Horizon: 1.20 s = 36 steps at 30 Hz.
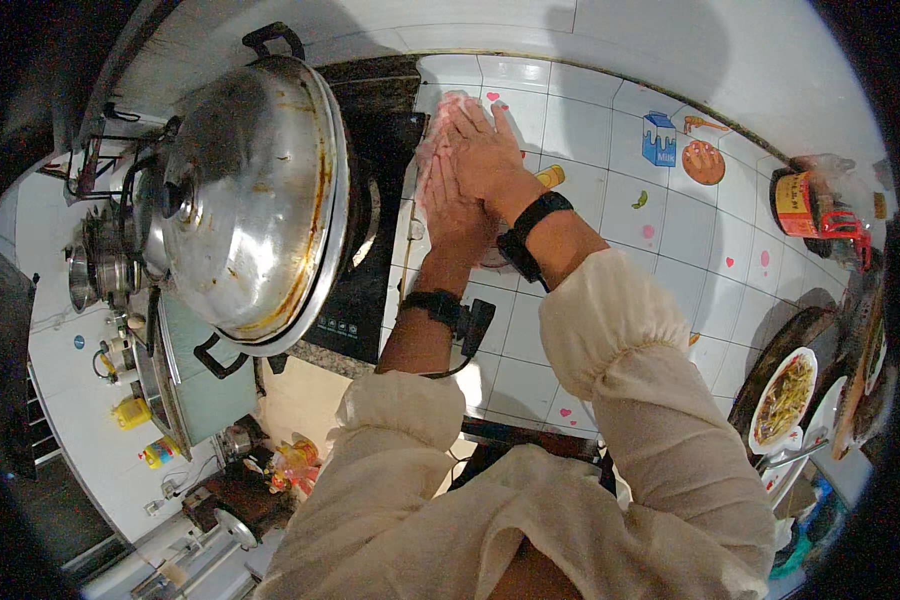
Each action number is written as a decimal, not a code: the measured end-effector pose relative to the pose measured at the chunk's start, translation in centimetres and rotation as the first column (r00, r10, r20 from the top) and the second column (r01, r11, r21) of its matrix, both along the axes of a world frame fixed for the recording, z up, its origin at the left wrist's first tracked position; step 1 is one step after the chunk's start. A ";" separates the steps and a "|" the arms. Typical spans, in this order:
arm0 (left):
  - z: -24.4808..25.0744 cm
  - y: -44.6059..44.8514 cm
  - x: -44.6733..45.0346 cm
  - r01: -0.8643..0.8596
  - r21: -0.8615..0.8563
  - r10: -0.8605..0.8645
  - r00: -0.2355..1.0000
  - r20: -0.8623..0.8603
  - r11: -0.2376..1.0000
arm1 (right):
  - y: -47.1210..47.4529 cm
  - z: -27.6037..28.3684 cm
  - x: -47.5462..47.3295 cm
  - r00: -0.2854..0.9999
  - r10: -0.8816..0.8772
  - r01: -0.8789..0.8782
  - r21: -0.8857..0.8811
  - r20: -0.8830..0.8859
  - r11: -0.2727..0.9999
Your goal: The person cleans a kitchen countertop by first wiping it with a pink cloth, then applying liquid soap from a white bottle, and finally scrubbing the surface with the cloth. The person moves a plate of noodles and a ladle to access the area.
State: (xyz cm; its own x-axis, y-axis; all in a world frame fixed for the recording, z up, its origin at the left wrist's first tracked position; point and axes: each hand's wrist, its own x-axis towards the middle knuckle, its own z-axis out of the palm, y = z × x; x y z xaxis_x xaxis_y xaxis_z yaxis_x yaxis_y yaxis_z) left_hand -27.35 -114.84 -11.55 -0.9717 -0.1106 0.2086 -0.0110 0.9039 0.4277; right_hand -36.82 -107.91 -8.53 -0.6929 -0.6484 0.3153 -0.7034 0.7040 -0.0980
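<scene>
Both my hands lie side by side on a crumpled pink cloth point(439, 124) at the far left of the white tiled counter point(570, 232), beside the cooktop. My left hand point(450, 202) presses on the cloth's near part, fingers pointing away from me. Flat over its far part is my right hand point(487, 150), its fingers slightly spread. Black straps with small devices sit on both wrists. Food pictures and hearts decorate the tiles.
A large lidded steel pot point(251, 202) stands on the black cooktop point(352, 300), close to my left hand. At the right are a plate of food point(784, 401), a red-labelled jar point(795, 202) and a wooden board point(862, 375). A wall bounds the counter's far edge.
</scene>
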 end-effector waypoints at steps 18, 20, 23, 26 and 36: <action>0.7 4.4 9.3 -0.132 0.033 0.120 0.963 0.240 0.991 | 3.5 0.5 8.1 0.974 0.172 -0.157 -0.111 0.150 0.981; 0.1 3.8 5.1 -0.127 -0.094 0.140 0.979 0.145 0.987 | 3.8 0.8 5.2 0.990 0.067 -0.057 -0.086 0.123 0.995; -0.1 2.4 -0.7 -0.088 -0.333 0.075 0.996 -0.053 0.939 | 4.7 1.6 2.9 0.991 -0.044 0.062 -0.144 0.128 0.988; 0.5 1.0 -5.6 -0.038 -0.236 0.026 0.998 -0.055 0.971 | 6.5 2.1 2.7 0.974 -0.110 0.159 -0.248 0.200 0.956; 1.7 -2.4 -15.2 -0.401 -0.125 0.416 0.901 0.125 0.907 | 10.1 3.0 3.8 0.936 -0.180 0.259 -0.247 0.301 0.934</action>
State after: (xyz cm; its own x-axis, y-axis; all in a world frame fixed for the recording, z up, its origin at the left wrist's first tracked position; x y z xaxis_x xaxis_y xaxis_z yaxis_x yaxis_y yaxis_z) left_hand -42.53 -117.25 -9.83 -0.8655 -0.4913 0.0980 -0.4433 0.8422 0.3069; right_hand -33.05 -97.81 -5.48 -0.8914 -0.3833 0.2417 -0.4531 0.7539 -0.4757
